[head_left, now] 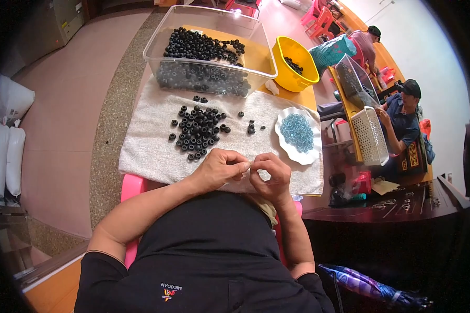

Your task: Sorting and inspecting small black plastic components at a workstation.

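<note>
Both hands meet at the near edge of the white towel (146, 151), fingertips pinched together over one spot. Left hand (219, 169) curled, thumb and forefinger closed toward the right hand (270, 175), which is likewise pinched. Whatever sits between the fingertips is too small to make out; cannot tell whether either hand holds a piece.

Loose pile of black rings (198, 130) lies on the towel directly ahead of the hands, away from the body and slightly to the left. The left hand is the nearer one to it; a short reach forward covers the gap. The rings are round and lie flat, so no long axis to speak of. A few stray rings (251, 127) sit apart to the right of the pile.

White scalloped dish (283, 136) of small pale blue pieces (297, 132) stands ahead and to the right, near the right hand, resting on the towel's right end.

Further back on the yellow worktop (303, 96): clear plastic tub (256, 39) heaped with more black rings, touching the towel's far edge; a yellow bowl (292, 52) just beside it on the right, some black pieces inside.

Other people sit at another table off to the right, well apart, hands near a white basket (369, 136).
</note>
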`<action>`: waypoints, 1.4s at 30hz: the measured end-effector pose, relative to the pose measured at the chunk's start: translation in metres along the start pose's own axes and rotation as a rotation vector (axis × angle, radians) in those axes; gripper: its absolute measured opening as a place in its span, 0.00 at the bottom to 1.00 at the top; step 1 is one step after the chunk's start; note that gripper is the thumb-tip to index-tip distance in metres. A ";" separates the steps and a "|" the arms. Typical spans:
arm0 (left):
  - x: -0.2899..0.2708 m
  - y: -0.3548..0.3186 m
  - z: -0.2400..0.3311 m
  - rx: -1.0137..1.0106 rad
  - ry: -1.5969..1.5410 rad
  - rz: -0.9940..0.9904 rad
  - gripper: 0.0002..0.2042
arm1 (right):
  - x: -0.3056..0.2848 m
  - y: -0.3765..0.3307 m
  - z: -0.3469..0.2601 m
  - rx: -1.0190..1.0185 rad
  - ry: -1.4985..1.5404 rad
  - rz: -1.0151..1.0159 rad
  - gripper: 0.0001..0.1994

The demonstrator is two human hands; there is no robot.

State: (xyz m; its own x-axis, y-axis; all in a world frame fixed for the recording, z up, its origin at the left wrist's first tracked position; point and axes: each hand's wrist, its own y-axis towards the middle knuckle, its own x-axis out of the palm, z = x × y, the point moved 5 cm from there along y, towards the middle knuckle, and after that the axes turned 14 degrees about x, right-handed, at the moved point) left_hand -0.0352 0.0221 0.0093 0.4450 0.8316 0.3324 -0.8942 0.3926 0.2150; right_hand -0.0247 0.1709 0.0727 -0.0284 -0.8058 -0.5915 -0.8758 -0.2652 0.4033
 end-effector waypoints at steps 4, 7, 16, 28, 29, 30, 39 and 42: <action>0.002 0.000 0.003 0.008 0.011 -0.005 0.10 | 0.000 -0.003 -0.004 -0.105 -0.099 0.066 0.10; 0.002 0.000 0.003 0.014 0.007 -0.004 0.10 | 0.000 -0.002 -0.003 -0.068 -0.068 0.021 0.08; -0.002 0.000 -0.001 -0.020 0.023 0.012 0.09 | 0.005 -0.006 0.023 0.450 0.368 -0.186 0.04; -0.002 0.000 -0.004 -0.021 -0.010 0.013 0.09 | 0.001 -0.001 0.005 0.067 0.043 -0.039 0.07; -0.001 0.000 -0.003 -0.021 -0.010 0.012 0.09 | 0.002 -0.001 0.005 0.068 0.042 -0.037 0.07; 0.000 0.001 -0.002 -0.015 -0.015 0.007 0.09 | 0.002 -0.001 0.003 0.029 0.002 -0.008 0.07; -0.002 0.001 -0.002 0.020 0.041 0.010 0.09 | 0.006 -0.004 0.015 0.285 0.298 -0.104 0.05; -0.001 0.001 -0.001 0.005 0.028 0.019 0.09 | 0.005 -0.004 0.021 0.275 0.242 -0.141 0.05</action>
State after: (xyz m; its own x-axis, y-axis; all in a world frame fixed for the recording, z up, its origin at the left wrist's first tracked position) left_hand -0.0366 0.0219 0.0081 0.4265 0.8493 0.3110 -0.9022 0.3749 0.2132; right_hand -0.0314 0.1785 0.0536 0.1868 -0.8821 -0.4325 -0.9605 -0.2565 0.1082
